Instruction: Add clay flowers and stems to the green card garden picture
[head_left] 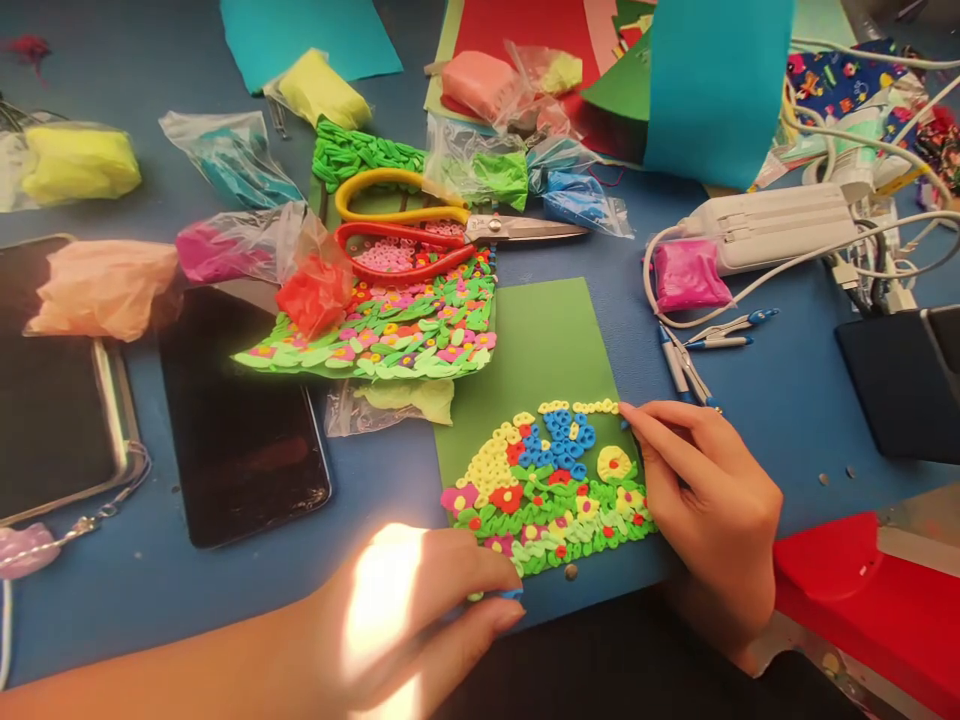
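Note:
A green card (pixel 551 335) lies on the blue table, its lower half covered by a clay picture (pixel 547 485) of small yellow, blue, red, pink and green pieces. My right hand (pixel 709 500) rests at the card's right edge. Its thumb and forefinger are pinched together at the right end of a yellow clay row (pixel 581 407); whether a piece sits between them is not visible. My left hand (pixel 420 610) lies at the card's lower left corner, brightly lit, and pinches a small blue clay piece (pixel 512 594) between thumb and finger.
A second clay flower picture (pixel 390 335) lies behind the card, with yellow and red scissors (pixel 420 230) on it. Several bags of coloured clay lie around. Two dark phones (pixel 240 430) lie left. A white power bank (pixel 780 225) with cables, pink clay (pixel 686 275) and thin tools (pixel 697 350) lie right.

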